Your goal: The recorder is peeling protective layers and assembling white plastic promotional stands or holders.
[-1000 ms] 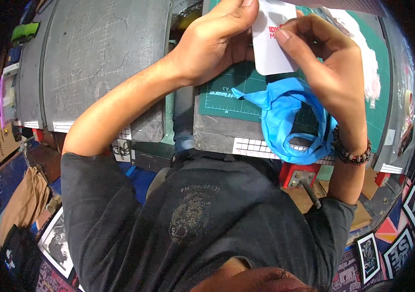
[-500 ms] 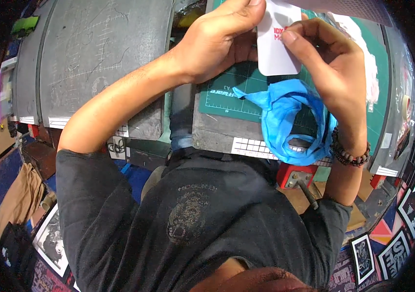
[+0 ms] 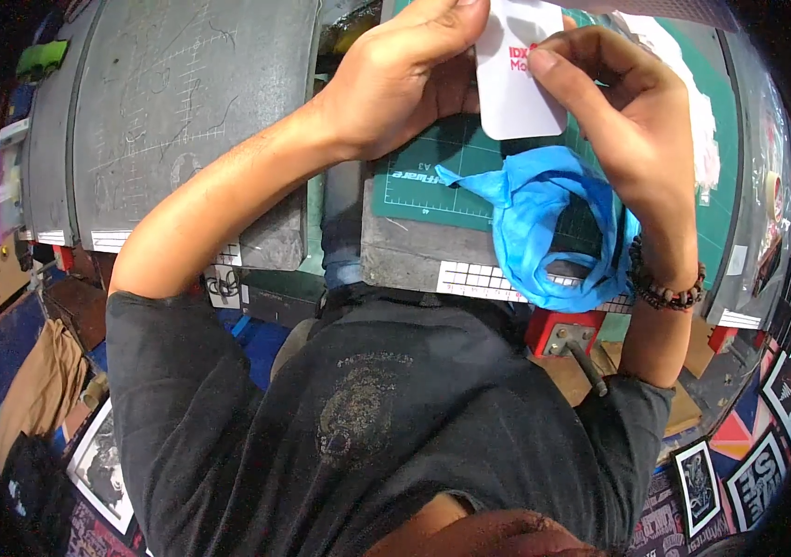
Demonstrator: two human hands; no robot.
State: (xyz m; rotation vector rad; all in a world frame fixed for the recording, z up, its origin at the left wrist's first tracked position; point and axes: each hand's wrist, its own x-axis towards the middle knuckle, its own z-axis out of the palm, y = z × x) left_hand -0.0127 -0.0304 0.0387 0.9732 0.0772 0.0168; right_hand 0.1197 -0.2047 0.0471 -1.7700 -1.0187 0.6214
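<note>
A white, flat, round-cornered piece [image 3: 518,104] with small red print is held up over the green cutting mat [image 3: 456,144]. My left hand [image 3: 405,70] grips it along its left edge, thumb near the top. Against the printed face rests the thumb of my right hand [image 3: 632,121], closed in a pinch with the index finger. Whether a thin film or only the piece itself lies in that pinch cannot be made out. Below the piece, a crumpled loop of blue cloth [image 3: 530,190] lies across the mat and the front edge of the worktop.
Clear plastic and white sheets [image 3: 692,102] lie at the right of the mat. A grey board [image 3: 191,102] with scratched lines stands at left across a gap. Below the worktop's edge is a red bracket [image 3: 562,332] with a metal rod. Framed prints [image 3: 698,487] rest lower right.
Both hands and the white piece have shifted slightly left and up in the picture, and the whole worktop has shifted left with them. The grip looks the same.
</note>
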